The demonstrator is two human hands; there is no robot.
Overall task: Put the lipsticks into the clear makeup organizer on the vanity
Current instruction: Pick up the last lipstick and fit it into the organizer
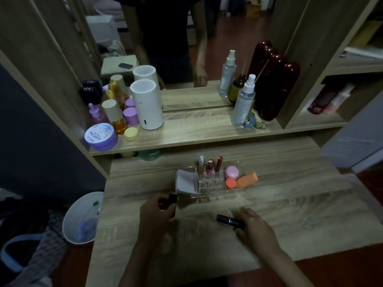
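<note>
The clear makeup organizer (209, 188) stands on the wooden vanity top (290, 214) just beyond my hands. Three slim tubes (210, 167) stand upright in its back slots, a white compact (186, 181) leans in its left part, and pink and orange sponges (240, 177) fill its right part. My left hand (157, 216) holds a dark lipstick (172, 203) upright, near the organizer's front left corner. My right hand (252, 226) grips a second dark lipstick (228, 220) lying sideways, low over the tabletop.
A raised shelf (196, 131) behind holds a white cylinder (147, 104), purple jars and bottles at left, spray bottles and a dark red case (271, 79) at right. A mirror stands behind it. A white bin (83, 218) sits on the floor to the left.
</note>
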